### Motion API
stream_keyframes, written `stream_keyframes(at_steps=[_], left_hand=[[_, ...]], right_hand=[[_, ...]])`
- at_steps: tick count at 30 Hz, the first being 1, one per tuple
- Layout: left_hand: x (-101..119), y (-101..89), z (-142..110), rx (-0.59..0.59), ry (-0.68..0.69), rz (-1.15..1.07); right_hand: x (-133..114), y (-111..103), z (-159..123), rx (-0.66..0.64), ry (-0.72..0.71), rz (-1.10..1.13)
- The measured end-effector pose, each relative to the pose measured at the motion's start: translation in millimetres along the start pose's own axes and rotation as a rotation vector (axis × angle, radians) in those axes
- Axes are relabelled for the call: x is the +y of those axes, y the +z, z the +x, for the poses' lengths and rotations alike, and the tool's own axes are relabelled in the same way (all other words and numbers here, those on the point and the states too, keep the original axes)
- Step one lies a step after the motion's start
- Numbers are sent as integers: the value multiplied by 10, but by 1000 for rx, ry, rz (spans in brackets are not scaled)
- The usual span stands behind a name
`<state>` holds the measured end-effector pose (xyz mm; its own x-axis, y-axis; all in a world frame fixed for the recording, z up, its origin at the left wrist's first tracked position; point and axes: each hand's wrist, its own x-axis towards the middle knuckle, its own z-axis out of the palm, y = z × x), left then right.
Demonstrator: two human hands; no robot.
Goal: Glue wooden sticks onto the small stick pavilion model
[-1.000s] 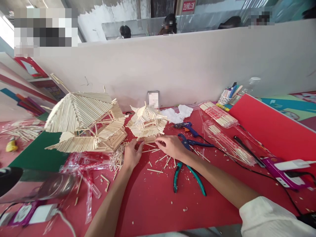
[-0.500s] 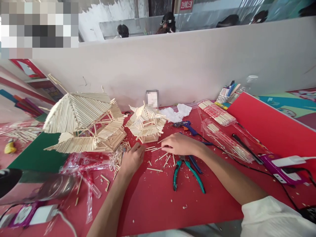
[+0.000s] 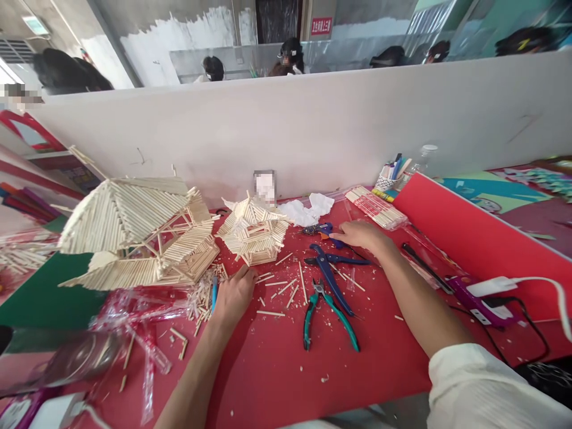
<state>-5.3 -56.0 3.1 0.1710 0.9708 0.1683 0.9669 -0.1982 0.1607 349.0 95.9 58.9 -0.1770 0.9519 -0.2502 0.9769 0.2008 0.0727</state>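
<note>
A: Where are we holding our right hand (image 3: 360, 234)?

B: We are laying it at the handle of the blue glue gun (image 3: 316, 229), whose nozzle is pointing left. The fingers are covering the handle, so we are failing to make out whether that grip is clasping it or merely resting there.

A: And our left hand (image 3: 235, 292)?

B: We are resting it on the red desk (image 3: 277, 381), just in front of the small stick pavilion (image 3: 254, 232), probably using the desk as a support. The fingers are curling under and the knuckles are hiding the tips, so we aren't able to say whether that grip is pinching anything. A slim blue thing (image 3: 215, 293) is lying beside it.

A: Why are the tools lying so close?

B: We are guessing it's for easy reach: the blue pliers (image 3: 324, 261) and green pliers (image 3: 338, 317) are lying between our arms, near the loose sticks (image 3: 271, 313).

A: And the large stick pavilion (image 3: 134, 208)?

B: It is standing to the left of the small one, perhaps leaving us elbow room.
</note>
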Motion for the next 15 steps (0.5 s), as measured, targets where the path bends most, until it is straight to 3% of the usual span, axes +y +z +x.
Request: stream_keyframes(at_steps=[7,11,15], left_hand=[[-77,-64,-73,-50,93,-29],[-244,-146,-143,-10,198,-186],[-408,-175,-151,-35,210,-250]], right_hand=[[13,128,142,-2,-110,185],[187,144,156,7,-109,302],[381,96,78,52,-191,594]])
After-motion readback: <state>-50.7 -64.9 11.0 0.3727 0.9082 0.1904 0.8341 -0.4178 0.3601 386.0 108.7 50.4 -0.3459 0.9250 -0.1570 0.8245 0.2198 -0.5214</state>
